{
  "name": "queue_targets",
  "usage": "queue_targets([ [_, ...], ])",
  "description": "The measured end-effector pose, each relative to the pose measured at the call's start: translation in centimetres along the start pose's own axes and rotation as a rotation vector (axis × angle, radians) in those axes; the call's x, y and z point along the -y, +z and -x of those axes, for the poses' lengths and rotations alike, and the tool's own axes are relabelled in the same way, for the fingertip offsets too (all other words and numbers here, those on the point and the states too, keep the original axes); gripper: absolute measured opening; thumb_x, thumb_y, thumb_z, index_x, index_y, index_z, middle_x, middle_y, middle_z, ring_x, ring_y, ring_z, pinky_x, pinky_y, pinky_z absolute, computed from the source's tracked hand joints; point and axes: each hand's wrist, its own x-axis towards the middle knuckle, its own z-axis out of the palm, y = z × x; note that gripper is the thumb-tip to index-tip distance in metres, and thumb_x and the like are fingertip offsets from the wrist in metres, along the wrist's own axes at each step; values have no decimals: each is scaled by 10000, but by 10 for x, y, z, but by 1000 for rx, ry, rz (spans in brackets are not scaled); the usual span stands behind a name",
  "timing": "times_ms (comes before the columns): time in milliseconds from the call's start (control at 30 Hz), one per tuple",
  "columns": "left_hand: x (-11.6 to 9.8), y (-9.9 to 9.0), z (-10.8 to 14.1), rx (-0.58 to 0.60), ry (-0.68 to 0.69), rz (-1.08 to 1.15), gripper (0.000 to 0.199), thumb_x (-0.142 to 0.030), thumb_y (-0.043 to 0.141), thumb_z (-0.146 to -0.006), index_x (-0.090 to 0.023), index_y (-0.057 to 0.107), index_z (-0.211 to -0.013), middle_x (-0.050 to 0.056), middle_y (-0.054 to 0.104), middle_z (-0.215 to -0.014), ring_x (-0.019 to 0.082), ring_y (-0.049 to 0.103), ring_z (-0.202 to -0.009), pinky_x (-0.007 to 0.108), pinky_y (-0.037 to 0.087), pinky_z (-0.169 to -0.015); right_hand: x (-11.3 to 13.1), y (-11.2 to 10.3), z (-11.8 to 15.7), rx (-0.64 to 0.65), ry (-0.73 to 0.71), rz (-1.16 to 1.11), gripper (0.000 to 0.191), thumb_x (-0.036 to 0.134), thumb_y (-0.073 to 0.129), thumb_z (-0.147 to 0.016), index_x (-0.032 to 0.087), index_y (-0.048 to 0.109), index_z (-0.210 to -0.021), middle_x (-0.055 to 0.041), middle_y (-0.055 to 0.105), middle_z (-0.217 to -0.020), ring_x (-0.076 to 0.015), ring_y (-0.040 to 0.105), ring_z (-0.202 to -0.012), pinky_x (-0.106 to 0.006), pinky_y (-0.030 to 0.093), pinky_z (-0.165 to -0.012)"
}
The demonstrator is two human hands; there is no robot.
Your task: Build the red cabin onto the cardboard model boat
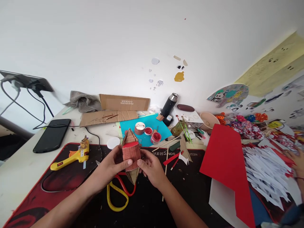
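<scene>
Both my hands hold a small cardboard craft model (131, 156) above the dark desk mat. Its front panel is painted brownish red, and bare cardboard points stick out at top and bottom. My left hand (116, 163) grips its left side, thumb pressed on the painted face. On the opposite edge, my right hand (150, 164) has its thumb near the lower corner; its other fingers are partly hidden behind. Beneath the model lie scissors (118, 209) with a yellow and a red handle, their blades mostly covered by my left hand.
A yellow glue gun (71, 161) and a black phone (52, 135) lie left. Open paint pots (156, 137) stand on blue paper (128, 125), near a black flask (169, 104). Red card (223, 155) and white paper strips (266, 174) lie right, where another person's hand (296, 161) shows.
</scene>
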Motion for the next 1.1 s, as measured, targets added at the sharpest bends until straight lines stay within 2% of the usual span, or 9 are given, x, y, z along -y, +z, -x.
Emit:
queue_targets([
  [267,-2,1,2,-23,-15,25,666,-654,897,-766,-211,711,-1227,152,801,-1255,414,722,-1250,555,583,-1075,0,2,0,-14,3,-20,732,707,849,-839,195,696,-1340,7,621,-777,-126,524,-583,-231,381,-451],
  [567,0,2,4,-51,35,-19,615,-626,895,-790,-236,699,-1223,145,795,-1286,398,732,-1246,532,600,-1064,-1,3,4,40,-46,-35,863,823,747,-870,202,638,-1459,-30,666,-876,-127,536,-574,-234,380,-441],
  [700,1,2,4,5,43,-18,667,-666,891,-778,-238,693,-1249,147,791,-1313,416,727,-1261,549,601,-1069,4,2,7,39,-11,13,801,794,784,-862,223,677,-1412,-22,663,-877,-122,524,-577,-244,406,-471],
  [800,0,-4,7,-8,2,-23,788,-746,873,-748,-246,700,-1332,157,775,-1380,449,686,-1330,576,563,-1131,7,-2,10,60,5,-1,796,837,769,-843,211,713,-1331,-23,667,-868,-110,510,-544,-240,374,-453],
  [933,-2,-13,7,-27,-113,147,768,-772,766,-857,-239,705,-1407,162,740,-1463,433,722,-1283,573,600,-1076,8,-9,14,101,36,-3,802,896,709,-845,187,764,-1218,20,573,-705,-106,449,-504,-238,326,-455],
  [1000,-7,-14,5,3,-133,223,699,-731,755,-899,-230,729,-1385,162,741,-1464,416,726,-1281,542,628,-1030,9,-12,15,107,38,-1,783,893,708,-849,190,783,-1186,13,591,-716,-110,440,-523,-249,348,-488],
  [1100,-15,-13,3,64,-159,246,648,-695,821,-865,-244,770,-1327,151,773,-1408,408,730,-1279,527,640,-1021,13,-14,15,119,-9,17,706,852,723,-876,204,812,-1142,-50,722,-890,-180,615,-697,-317,514,-679],
])
